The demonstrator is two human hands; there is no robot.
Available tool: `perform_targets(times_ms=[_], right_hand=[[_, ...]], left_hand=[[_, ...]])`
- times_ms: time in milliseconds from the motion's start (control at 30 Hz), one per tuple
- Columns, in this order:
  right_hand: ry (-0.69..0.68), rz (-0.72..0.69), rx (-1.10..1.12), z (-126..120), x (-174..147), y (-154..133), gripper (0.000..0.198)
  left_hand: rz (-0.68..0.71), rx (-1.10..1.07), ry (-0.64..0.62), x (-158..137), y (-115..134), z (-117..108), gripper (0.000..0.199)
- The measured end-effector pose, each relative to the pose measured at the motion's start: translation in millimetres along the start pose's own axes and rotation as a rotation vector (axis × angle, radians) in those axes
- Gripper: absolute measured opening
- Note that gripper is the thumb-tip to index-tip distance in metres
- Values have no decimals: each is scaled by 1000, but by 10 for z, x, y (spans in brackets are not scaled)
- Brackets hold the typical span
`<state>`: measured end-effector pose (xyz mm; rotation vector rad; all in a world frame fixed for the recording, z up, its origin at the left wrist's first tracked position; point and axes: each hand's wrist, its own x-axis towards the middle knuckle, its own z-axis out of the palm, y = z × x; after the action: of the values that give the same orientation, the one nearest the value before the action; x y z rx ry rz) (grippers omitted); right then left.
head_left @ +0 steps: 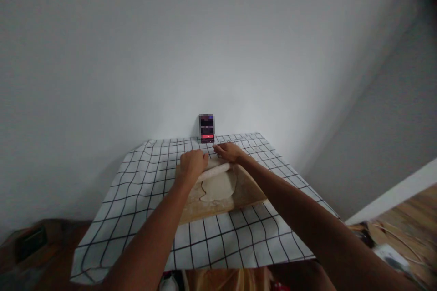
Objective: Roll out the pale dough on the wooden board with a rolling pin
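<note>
A flour-dusted rolling pin lies crosswise over a flat, pale sheet of dough. Under the dough is a wooden board, smeared with flour. My left hand is at the pin's left end, its fingers curled closed over it. At the other end, my right hand rests with its palm side on the pin; its fingers stretch out to the left beyond it. The dough's left edge is uneven, with a dark, wavy line along it. My hands hide both ends of the pin.
A white cloth with a black grid covers the table. At the back, a phone leans upright against the white wall. A box-like object is low at the left. Cables lie on the wooden floor at the right.
</note>
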<state>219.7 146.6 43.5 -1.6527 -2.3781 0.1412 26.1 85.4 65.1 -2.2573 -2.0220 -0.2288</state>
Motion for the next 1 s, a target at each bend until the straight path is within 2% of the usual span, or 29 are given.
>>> perform_targets(times_ms=[100,267,433,533,633,700,833,900,1000], right_hand=[[-79,-76,-19,13,-20,19,60],[-94,-2,-22,-11,-374,19,59],[60,-69,-9,54,-994,48,55],[169,-49,-47,94,-1296,12,51],[190,-17,-93,43,-1433,-80,47],[152,7,-90,-37,-1448,-123,46],[163,81,-30,-158,-1404,-59,50],[176,82,-51,-151,-1360,26,47],[199,9,-103,-99,-1231,139,44]], left_hand=[[-16,1,2,-98,50,-48,51],[8,-6,2,-356,212,-186,49],[93,-53,64,-809,363,-143,43],[137,-64,145,-1168,323,-36,37],[137,-61,120,-1354,213,2,39],[127,-68,88,-1323,164,-48,44],[132,-71,80,-1048,219,-187,45],[142,-48,108,-903,275,-165,40],[132,-15,184,-710,307,-14,34]])
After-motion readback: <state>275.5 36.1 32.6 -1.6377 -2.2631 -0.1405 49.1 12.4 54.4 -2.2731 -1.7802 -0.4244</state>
